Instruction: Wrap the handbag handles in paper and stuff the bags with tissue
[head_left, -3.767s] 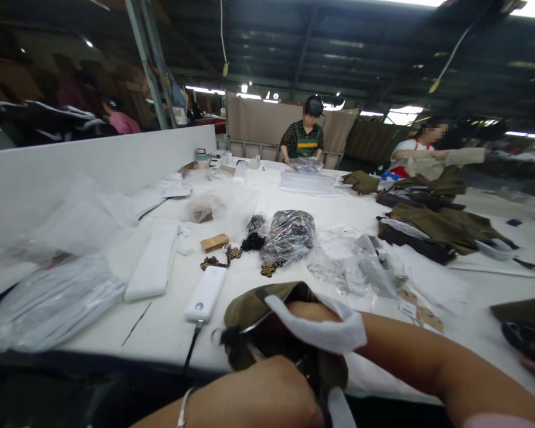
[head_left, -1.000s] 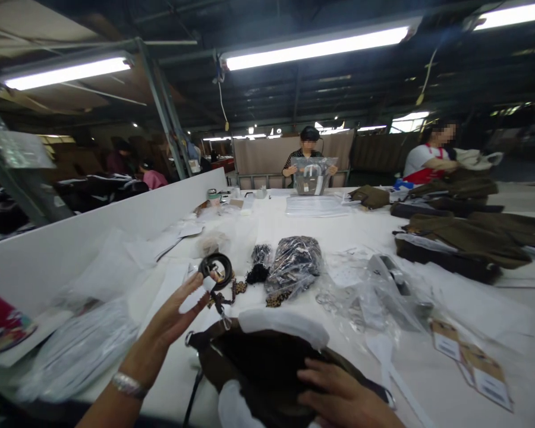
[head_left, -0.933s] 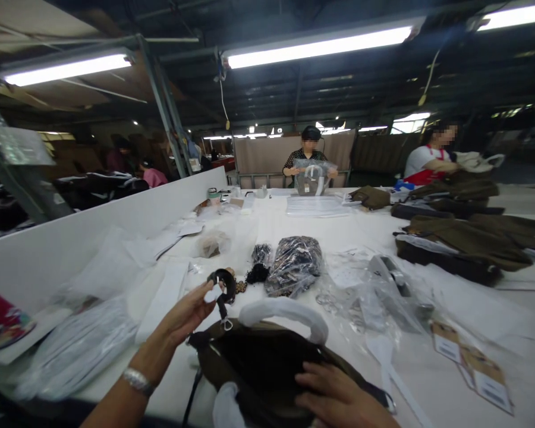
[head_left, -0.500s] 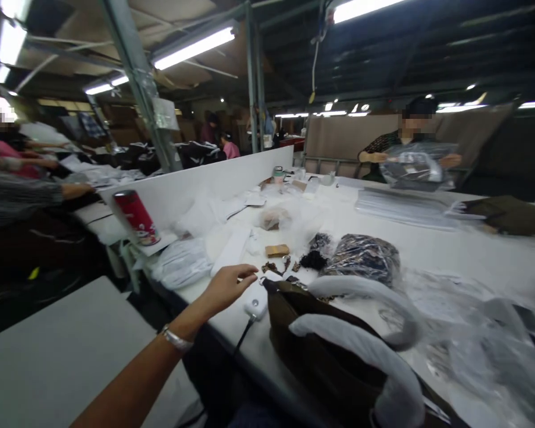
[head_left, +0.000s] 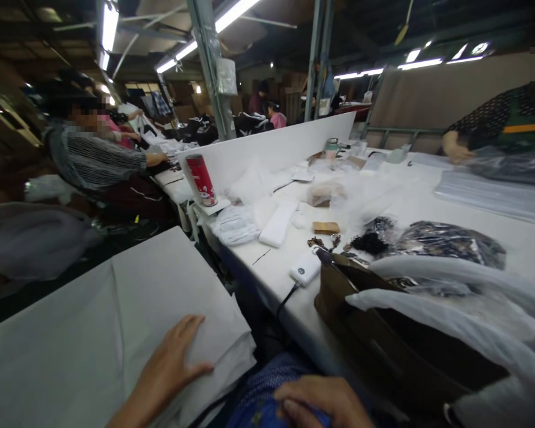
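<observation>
My left hand [head_left: 172,359] is over the stack of large white paper sheets [head_left: 75,321] at lower left, thumb and fingers apart, holding nothing. At the bottom edge, my right hand [head_left: 327,395] has curled fingers in front of blue patterned cloth [head_left: 267,380] on my lap; what they hold, if anything, is hidden. A dark brown bag [head_left: 339,297] stands open on the table at right. White wrapping covers its handles [head_left: 428,312]. Beside the bag's left corner lies a white device [head_left: 305,270] with a black cable.
A red can [head_left: 201,181] stands at the table's left edge by a white divider [head_left: 276,151]. Small brown cards [head_left: 325,227], black strings [head_left: 370,241] and a plastic-wrapped bundle [head_left: 450,241] lie behind the bag. A co-worker [head_left: 499,128] handles plastic across the table.
The view has swung left. My left hand has moved from beside the bag to above the paper stack. My right hand has come into view at the bottom.
</observation>
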Demonstrator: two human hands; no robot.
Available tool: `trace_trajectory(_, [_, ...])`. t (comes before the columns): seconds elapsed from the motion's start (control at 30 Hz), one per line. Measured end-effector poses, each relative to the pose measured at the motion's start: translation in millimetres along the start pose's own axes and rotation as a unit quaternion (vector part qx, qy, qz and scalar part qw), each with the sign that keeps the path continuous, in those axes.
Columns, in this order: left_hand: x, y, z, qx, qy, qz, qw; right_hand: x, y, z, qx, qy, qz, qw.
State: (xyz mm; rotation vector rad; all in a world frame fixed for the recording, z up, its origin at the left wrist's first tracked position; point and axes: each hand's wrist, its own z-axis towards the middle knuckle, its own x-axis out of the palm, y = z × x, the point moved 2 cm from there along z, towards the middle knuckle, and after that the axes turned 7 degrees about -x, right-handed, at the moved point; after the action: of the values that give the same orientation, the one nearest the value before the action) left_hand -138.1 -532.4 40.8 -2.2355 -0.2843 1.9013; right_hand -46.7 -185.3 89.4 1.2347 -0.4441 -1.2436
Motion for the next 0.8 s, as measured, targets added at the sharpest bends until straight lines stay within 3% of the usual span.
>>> trace_trajectory(0.07, [8.6, 3.2, -1.8, -0.01, -0.045, -0.035, 0.998, 12.4, -8.4, 8.5, 0.038, -0.011, 0.04, 0.998])
trace_trajectory(0.17, [6.8, 3.6, 2.6, -0.031, -0.093, -0.113, 0.989, 24.9, -18.4, 16.4, 0.09, -0.029, 0.069, 0.993])
trace_trajectory(0.6, [-0.9, 2.6, 0.7, -0.083, -0.109, -0.201, 0.97, 48.7, -64.2, 62.9, 0.181, -0.12, 0.172, 0.961])
trace_trajectory(0.8, [-22.8, 7.4, 0.1, -0.132, -0.116, -0.227, 0.958, 55.5, -75.5, 90.7, 0.18, -0.165, 0.229, 0.942])
